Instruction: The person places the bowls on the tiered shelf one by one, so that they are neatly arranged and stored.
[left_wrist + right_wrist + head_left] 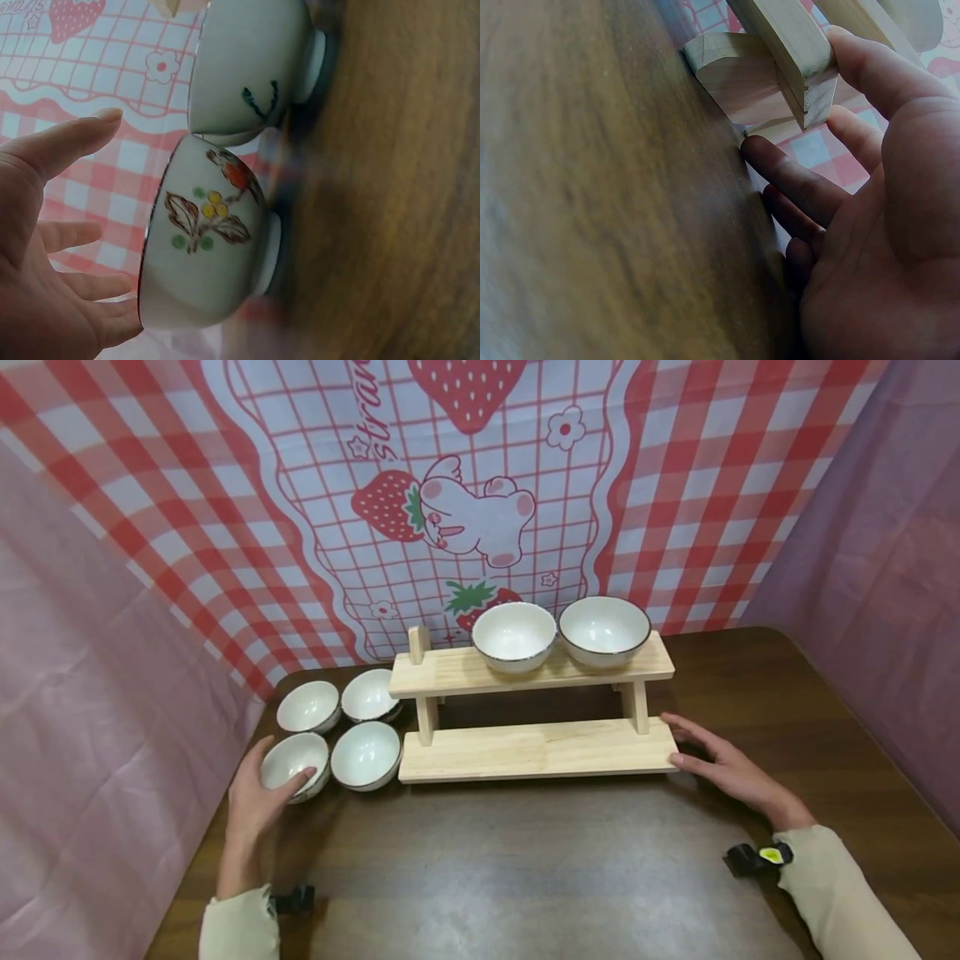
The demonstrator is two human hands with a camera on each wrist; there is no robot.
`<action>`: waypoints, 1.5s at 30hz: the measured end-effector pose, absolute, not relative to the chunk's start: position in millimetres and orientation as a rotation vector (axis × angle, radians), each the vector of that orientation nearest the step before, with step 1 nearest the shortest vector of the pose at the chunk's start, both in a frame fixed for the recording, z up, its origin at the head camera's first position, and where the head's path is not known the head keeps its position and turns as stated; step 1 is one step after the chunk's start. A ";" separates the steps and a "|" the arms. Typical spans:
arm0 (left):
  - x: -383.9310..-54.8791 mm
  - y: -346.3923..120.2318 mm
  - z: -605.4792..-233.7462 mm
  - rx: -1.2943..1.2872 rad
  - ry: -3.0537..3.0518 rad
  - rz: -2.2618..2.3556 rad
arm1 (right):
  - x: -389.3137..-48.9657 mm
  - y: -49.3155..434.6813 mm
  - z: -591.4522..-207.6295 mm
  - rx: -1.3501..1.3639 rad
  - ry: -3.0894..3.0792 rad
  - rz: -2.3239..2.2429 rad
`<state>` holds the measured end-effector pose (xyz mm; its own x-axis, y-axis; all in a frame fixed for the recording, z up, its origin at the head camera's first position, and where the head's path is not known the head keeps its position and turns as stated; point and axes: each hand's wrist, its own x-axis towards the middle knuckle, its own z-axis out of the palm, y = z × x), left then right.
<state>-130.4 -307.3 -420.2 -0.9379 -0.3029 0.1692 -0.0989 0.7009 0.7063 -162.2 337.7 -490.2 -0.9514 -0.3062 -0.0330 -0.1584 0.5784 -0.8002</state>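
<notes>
On the left, my left hand [255,789] is spread around the near-left white bowl [281,764], its thumb over the rim. In the left wrist view this bowl [202,240] shows a painted flower and leaf pattern, and the thumb stands apart from its wall. Beside it sits another bowl [366,756] with a dark rim. At the right end of the two-tier wooden rack [536,750], my right hand [738,772] touches the lower board's end with thumb and forefinger, fingers mostly straight. The board's corner [817,94] lies against the thumb in the right wrist view.
Two white bowls, one on the left [514,635] and one on the right [604,628], stand on the rack's upper board [442,670]. Two more, a left one [307,707] and a right one [369,693], sit behind the near pair on the brown table [525,868]. A checked cloth [690,485] hangs behind.
</notes>
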 end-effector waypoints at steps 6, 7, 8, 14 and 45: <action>-125.3 -312.3 -429.1 0.344 -2.629 -1.058 | -162.3 337.5 -489.6 -0.386 2.625 -1.324; -124.3 -313.1 -430.2 0.347 -2.634 -1.055 | -162.2 337.5 -489.6 -0.385 2.625 -1.323; -123.2 -314.0 -431.5 0.352 -2.641 -1.049 | -162.2 337.4 -489.6 -0.384 2.627 -1.321; -120.4 -318.2 -441.8 0.353 -2.722 -1.010 | -161.7 337.5 -489.6 -0.372 2.617 -1.328; -121.2 -322.1 -474.0 0.545 -2.688 -1.123 | -161.8 337.4 -490.2 -0.380 2.628 -1.326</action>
